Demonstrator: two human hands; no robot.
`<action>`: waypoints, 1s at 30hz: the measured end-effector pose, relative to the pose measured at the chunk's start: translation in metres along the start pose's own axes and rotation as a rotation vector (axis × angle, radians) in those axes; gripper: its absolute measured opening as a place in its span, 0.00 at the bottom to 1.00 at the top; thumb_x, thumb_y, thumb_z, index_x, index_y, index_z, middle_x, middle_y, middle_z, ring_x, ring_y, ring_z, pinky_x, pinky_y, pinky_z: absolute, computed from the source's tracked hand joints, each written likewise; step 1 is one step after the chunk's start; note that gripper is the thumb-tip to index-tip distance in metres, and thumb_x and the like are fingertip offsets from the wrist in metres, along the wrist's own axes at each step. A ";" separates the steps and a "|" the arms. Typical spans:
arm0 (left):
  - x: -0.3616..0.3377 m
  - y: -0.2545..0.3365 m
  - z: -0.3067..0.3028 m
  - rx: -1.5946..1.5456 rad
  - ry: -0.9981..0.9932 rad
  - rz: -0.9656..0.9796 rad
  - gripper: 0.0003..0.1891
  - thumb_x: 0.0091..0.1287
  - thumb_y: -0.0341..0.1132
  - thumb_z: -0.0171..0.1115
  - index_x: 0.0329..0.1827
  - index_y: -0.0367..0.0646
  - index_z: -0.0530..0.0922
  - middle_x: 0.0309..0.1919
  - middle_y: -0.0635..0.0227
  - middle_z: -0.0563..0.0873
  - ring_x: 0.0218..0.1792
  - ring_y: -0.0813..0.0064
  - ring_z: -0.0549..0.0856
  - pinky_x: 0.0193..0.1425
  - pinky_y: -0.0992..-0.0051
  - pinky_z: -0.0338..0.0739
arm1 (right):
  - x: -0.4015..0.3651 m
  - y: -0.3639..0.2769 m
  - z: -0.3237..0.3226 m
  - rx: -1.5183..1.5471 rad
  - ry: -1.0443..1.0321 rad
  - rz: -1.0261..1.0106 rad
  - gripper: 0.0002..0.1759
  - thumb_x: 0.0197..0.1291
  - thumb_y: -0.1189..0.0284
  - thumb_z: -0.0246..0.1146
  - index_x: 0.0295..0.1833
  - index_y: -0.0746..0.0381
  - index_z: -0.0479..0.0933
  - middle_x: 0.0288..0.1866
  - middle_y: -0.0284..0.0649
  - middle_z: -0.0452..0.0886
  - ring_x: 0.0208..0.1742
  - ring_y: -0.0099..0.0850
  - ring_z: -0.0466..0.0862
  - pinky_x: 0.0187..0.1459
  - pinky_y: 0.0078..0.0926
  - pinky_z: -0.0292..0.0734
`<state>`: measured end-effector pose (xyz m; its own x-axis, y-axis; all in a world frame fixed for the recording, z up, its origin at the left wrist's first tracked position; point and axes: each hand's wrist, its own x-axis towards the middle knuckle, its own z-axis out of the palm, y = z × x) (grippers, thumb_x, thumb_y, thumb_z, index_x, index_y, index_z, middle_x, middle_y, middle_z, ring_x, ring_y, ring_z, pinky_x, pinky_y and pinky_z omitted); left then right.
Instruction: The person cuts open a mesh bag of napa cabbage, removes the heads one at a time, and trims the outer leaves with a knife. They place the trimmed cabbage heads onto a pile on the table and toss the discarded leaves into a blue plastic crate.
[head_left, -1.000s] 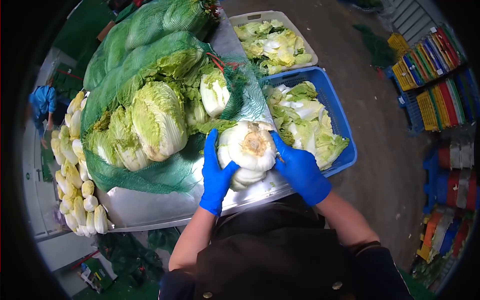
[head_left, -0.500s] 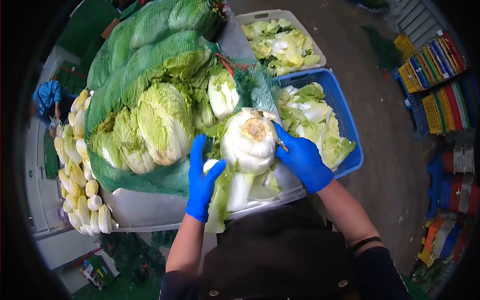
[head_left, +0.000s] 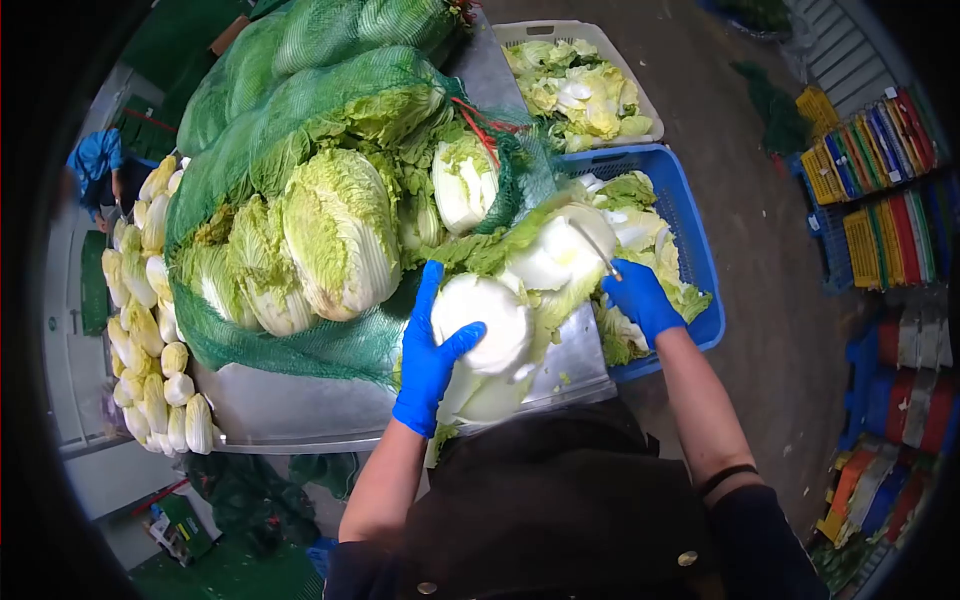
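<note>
Blue gloves cover both hands. My left hand (head_left: 428,345) grips a napa cabbage (head_left: 484,322), whose smooth white cut base faces up, fingers along its left side and thumb on top. My right hand (head_left: 640,299) is closed on a knife (head_left: 608,263), seen as a thin blade. Just beyond that blade, loose outer leaves (head_left: 562,250) hang over the table edge beside the blue crate (head_left: 712,260). Left of the hands, several cabbages (head_left: 342,235) lie in the open green mesh bag (head_left: 300,355).
A full mesh bag (head_left: 330,35) lies at the back of the metal table (head_left: 270,405). A pale crate (head_left: 650,110) holds leaves. Trimmed cabbages (head_left: 155,370) are piled at left, near a person in blue (head_left: 95,165). Stacked crates (head_left: 880,150) stand at right.
The cabbage's rough brown root end has been cut off, and outer leaves have come away to the right. My right hand has moved right, away from the cabbage.
</note>
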<state>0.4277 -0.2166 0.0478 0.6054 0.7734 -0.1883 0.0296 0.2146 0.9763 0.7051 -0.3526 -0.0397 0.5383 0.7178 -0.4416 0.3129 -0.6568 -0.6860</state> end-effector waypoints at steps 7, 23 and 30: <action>0.006 -0.024 0.013 0.059 0.124 0.170 0.34 0.61 0.34 0.64 0.70 0.37 0.62 0.67 0.59 0.68 0.67 0.68 0.66 0.72 0.69 0.55 | -0.084 -0.109 0.064 0.459 0.048 -0.366 0.34 0.55 0.63 0.69 0.65 0.61 0.69 0.37 0.36 0.82 0.30 0.18 0.71 0.38 0.20 0.73; 0.039 -0.005 0.015 0.312 -0.131 -0.018 0.20 0.57 0.39 0.69 0.52 0.42 0.81 0.48 0.60 0.84 0.50 0.68 0.81 0.59 0.72 0.72 | -0.087 -0.093 0.054 0.929 -0.221 -0.240 0.30 0.57 0.72 0.68 0.65 0.68 0.68 0.60 0.41 0.76 0.57 0.22 0.74 0.61 0.23 0.68; 0.036 -0.074 -0.033 0.509 0.369 0.204 0.21 0.59 0.29 0.63 0.58 0.42 0.76 0.51 0.58 0.81 0.53 0.65 0.79 0.61 0.70 0.69 | -0.096 -0.088 0.067 0.810 -0.075 -0.381 0.28 0.59 0.73 0.66 0.64 0.67 0.69 0.61 0.38 0.76 0.58 0.22 0.74 0.60 0.22 0.68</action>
<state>0.4211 -0.1845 -0.0344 0.3292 0.9417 0.0695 0.3706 -0.1965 0.9077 0.5732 -0.3484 0.0246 0.4493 0.8856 -0.1177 -0.2036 -0.0268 -0.9787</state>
